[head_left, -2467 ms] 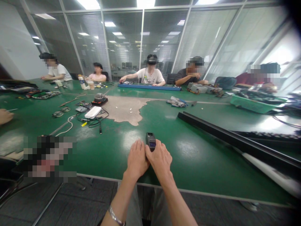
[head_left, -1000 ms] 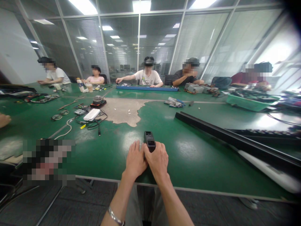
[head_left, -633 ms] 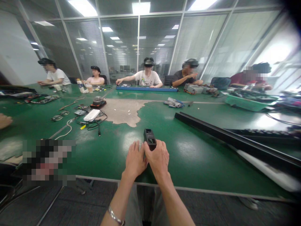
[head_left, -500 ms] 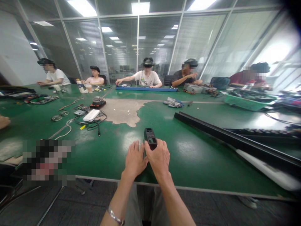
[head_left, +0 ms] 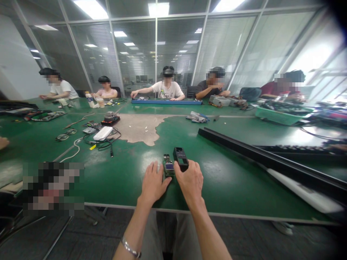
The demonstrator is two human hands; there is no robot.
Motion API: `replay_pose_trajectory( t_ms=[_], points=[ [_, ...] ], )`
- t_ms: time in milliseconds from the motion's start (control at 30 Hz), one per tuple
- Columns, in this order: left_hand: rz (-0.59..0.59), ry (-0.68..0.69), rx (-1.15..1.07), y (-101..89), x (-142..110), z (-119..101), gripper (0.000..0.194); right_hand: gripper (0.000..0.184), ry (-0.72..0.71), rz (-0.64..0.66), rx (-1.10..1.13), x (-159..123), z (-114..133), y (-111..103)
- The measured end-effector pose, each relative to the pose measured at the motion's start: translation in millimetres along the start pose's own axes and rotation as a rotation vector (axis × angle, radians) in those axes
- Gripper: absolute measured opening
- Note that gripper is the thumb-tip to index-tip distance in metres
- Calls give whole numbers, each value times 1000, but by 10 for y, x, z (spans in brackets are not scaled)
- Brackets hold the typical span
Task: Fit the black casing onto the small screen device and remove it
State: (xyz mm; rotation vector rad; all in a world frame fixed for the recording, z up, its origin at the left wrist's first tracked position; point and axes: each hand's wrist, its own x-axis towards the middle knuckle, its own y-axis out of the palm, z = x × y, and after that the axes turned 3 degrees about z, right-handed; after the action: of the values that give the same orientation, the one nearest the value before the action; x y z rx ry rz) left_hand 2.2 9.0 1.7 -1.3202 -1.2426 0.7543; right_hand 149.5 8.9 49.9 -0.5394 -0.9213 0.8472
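Observation:
On the green table just in front of me lies a small circuit board (head_left: 168, 168) with a dark display and black connectors. My left hand (head_left: 153, 184) holds it at its left side and near end, between the thumb and the outstretched fingers. Close by on the right is a black plastic housing (head_left: 180, 158) with rectangular openings. My right hand (head_left: 191, 180) grips the housing's near end, thumb on the left and fingers on the right. A narrow gap separates housing and board.
A long black rail (head_left: 260, 159) and a white bar (head_left: 300, 187) lie to the right. Cables surround a white box (head_left: 103, 133) at left. Farther back are gloves (head_left: 197, 117) and a green basket (head_left: 283, 115). Several people sit across the table.
My right hand has moved the black housing to the right, off the circuit board, which now shows beside my left hand. The view has shifted slightly.

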Motion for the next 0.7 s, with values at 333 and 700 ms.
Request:
replay_pose_trajectory(
  t_ms=[333,700],
  points=[
    [-19,1,24,-8,12,-12,56,36,43,38,-64,10,-206,44],
    [-30,-3,48,-29,10,-20,54,37,51,128,-140,-56,-343,158]
  ],
)
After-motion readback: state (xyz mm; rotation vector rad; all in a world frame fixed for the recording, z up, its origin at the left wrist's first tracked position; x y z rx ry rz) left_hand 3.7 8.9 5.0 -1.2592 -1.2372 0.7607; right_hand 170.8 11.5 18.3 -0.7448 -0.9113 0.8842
